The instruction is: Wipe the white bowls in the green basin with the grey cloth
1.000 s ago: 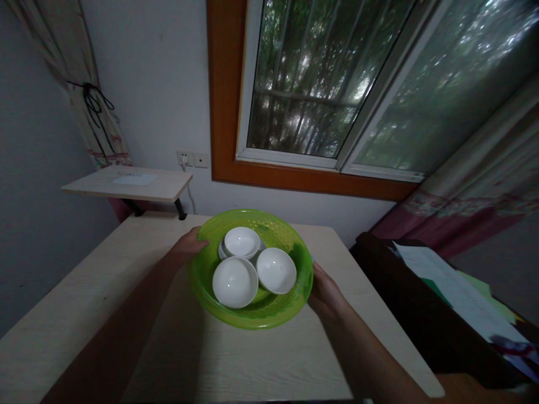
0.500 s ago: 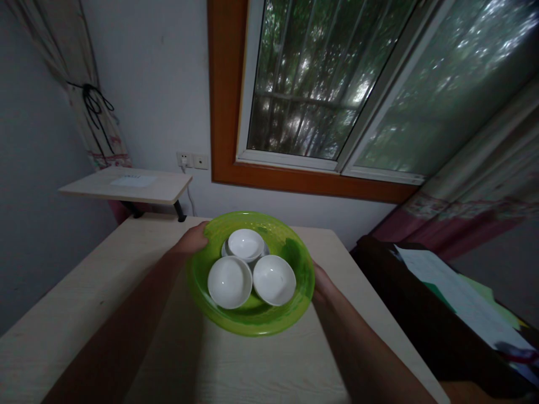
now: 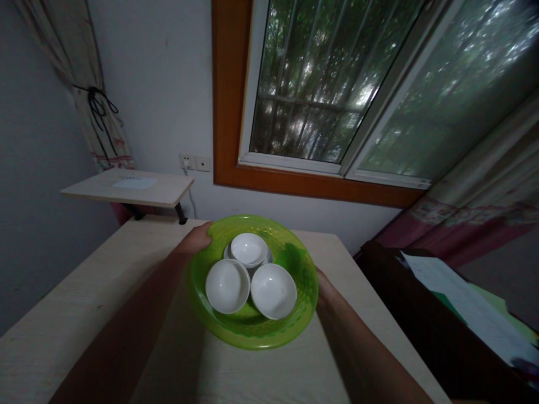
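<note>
A round green plastic basin [image 3: 261, 341] is held between my two hands over the table. My left hand [image 3: 197, 238] grips its rim at the left, with the thumb on the edge. On the opposite side my right hand [image 3: 325, 287] closes on the rim, its fingers mostly hidden behind and beneath the basin. Inside lie white bowls: a left one [image 3: 228, 286], a right one [image 3: 273, 292], and a back one [image 3: 249, 249] that rests on another white dish [image 3: 269, 256], mostly covered.
The pale wooden table [image 3: 252, 376] extends under the basin. A small raised shelf [image 3: 164, 192] with a paper [image 3: 135, 183] on it stands at the back left. Beyond are a wall and window. To the right, a dark piece of furniture [image 3: 404, 303] carries papers [image 3: 458, 297].
The basin, still in both hands, sits slightly lower in view and its inside shows a bit more. The bowls have shifted slightly with it. The camera view has moved a little.
</note>
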Demonstrator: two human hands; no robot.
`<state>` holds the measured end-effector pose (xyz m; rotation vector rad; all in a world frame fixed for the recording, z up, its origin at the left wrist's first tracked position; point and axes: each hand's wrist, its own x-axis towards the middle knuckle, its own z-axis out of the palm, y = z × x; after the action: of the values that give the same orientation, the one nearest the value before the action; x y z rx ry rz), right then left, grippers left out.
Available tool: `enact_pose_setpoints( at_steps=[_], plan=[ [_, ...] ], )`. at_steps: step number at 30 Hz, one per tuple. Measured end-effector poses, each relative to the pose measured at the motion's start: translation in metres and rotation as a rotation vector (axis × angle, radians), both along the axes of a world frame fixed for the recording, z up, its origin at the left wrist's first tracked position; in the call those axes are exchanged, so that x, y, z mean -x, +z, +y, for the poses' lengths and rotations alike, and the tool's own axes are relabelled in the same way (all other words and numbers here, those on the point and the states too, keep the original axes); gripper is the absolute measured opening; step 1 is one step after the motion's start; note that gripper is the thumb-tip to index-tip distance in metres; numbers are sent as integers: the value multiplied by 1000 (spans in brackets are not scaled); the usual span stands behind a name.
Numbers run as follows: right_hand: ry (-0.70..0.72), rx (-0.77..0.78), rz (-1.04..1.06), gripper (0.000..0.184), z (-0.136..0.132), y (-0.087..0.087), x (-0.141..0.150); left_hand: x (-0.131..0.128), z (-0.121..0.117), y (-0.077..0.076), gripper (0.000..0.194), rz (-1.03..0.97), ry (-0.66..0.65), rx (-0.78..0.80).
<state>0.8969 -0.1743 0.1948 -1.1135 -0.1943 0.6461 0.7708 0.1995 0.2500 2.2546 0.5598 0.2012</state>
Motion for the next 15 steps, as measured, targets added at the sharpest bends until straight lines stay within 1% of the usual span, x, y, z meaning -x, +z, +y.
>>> enact_pose_setpoints(
  at_steps=[1, 3, 6, 8, 10, 12, 15],
  plan=[
    [73, -6, 18, 48, -9, -3, 5, 0, 0, 0, 68, 12, 2, 3],
    [113, -24, 12, 48, -27, -9, 15, 0, -1, 2, 68, 21, 6, -5],
    [93, -6, 12, 48, -50, -13, 29, 0, -2, 4, 65, -4, -5, -29],
    [66, 13, 19, 47, -57, -14, 34, 0, -1, 3, 63, -17, -15, -15],
    [42, 9, 21, 46, -56, -13, 34, 0, 0, 1, 63, -16, -17, 14],
    [31, -20, 19, 49, -49, -12, 29, -1, 1, 0, 63, -9, -19, 32],
    [43, -63, -11, 60, -31, -7, 15, -3, 3, -1, 65, 0, -26, 34]
  ],
)
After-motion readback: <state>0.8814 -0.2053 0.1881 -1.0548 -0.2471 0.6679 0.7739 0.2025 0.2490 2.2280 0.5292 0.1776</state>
